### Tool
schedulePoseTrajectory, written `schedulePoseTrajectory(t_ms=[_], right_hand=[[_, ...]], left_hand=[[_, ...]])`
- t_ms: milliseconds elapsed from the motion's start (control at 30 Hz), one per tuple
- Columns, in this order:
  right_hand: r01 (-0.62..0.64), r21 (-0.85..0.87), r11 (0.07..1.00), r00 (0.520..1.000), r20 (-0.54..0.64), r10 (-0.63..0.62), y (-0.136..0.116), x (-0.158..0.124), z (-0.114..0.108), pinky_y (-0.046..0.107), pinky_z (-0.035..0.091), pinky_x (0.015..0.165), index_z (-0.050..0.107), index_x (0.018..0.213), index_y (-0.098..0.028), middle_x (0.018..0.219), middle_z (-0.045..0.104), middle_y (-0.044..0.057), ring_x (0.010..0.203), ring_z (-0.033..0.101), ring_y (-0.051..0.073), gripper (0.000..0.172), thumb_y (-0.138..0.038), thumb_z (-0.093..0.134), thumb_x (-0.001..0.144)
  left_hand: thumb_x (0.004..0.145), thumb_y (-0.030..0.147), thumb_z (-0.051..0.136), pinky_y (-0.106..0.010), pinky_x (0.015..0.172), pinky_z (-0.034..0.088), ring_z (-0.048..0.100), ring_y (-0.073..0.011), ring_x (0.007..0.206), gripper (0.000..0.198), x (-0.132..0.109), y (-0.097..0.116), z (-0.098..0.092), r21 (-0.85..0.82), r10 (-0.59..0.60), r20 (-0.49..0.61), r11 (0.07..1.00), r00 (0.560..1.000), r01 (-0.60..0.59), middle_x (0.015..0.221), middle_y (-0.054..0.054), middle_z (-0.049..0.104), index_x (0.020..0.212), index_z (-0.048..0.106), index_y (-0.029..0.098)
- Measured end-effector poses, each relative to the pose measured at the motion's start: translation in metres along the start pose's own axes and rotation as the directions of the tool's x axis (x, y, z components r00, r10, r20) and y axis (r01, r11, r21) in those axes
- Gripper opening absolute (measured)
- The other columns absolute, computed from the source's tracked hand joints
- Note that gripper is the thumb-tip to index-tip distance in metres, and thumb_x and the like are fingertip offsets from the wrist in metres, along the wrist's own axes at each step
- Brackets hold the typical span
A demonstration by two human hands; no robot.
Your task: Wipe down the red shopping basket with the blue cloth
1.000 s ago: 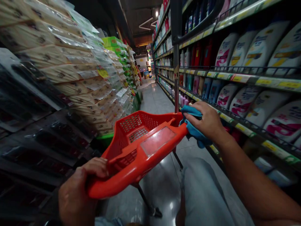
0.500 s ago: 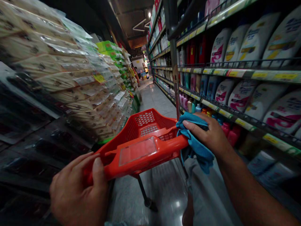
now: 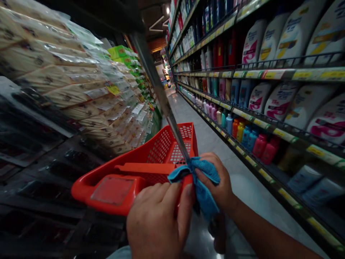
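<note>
My right hand (image 3: 215,183) pinches a blue mesh cloth (image 3: 202,180) against the thin metal pole (image 3: 159,93) of a red plastic shopping trolley, and the cloth wraps the pole's lower end. My left hand (image 3: 157,219) sits right beside the cloth, gripping the trolley's red handle (image 3: 107,190). Behind both hands, the trolley's red perforated basket (image 3: 161,151) holds nothing I can see. The pole's base is hidden by the cloth.
Along the right runs a shelf unit (image 3: 256,120) with yellow price strips, large white bottles and smaller coloured ones. Plastic-wrapped packs (image 3: 72,82) stack high on the left above dark wrapped goods. A tiled aisle floor (image 3: 205,140) stretches ahead between them.
My right hand has moved left with the cloth, from the handle's end onto the pole. My left hand has moved closer to it. The trolley has swung, and the pole now slants across the view.
</note>
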State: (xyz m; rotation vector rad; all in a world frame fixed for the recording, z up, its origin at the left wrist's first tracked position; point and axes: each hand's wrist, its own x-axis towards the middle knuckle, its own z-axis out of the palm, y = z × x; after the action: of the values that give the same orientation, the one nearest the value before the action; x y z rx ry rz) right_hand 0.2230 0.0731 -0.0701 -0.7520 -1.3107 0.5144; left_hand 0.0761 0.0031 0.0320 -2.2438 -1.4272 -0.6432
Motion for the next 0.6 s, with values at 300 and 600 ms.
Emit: schedulePoseTrajectory(t_ms=[300,600], right_hand=[[-0.387,0.035,0.921,0.916,-0.102,0.389,0.046,-0.01,0.045,0.033,0.052,0.081,0.064,0.097,-0.022,0.09,0.067,0.002,0.085,0.063,0.019,0.021,-0.042,0.062,0.091],[-0.451,0.012,0.892,0.89,-0.067,0.451,0.089,-0.027,0.067,0.039,0.052,0.087,0.066,0.095,-0.021,0.093,0.07,0.005,0.089,0.065,0.022,0.02,-0.039,0.065,0.085]], left_hand=[[0.101,0.027,0.042,-0.032,0.072,0.039,0.059,-0.0164,0.069,0.033,-0.012,-0.034,-0.015,-0.037,-0.002,0.092,0.999,0.996,0.006,0.071,0.001,0.067,0.078,0.065,0.023],[0.103,0.038,0.033,-0.033,0.062,0.041,0.067,-0.0201,0.071,0.039,-0.013,-0.044,-0.013,0.232,-0.164,0.069,0.962,0.984,0.144,0.08,-0.003,0.073,0.108,0.069,0.023]])
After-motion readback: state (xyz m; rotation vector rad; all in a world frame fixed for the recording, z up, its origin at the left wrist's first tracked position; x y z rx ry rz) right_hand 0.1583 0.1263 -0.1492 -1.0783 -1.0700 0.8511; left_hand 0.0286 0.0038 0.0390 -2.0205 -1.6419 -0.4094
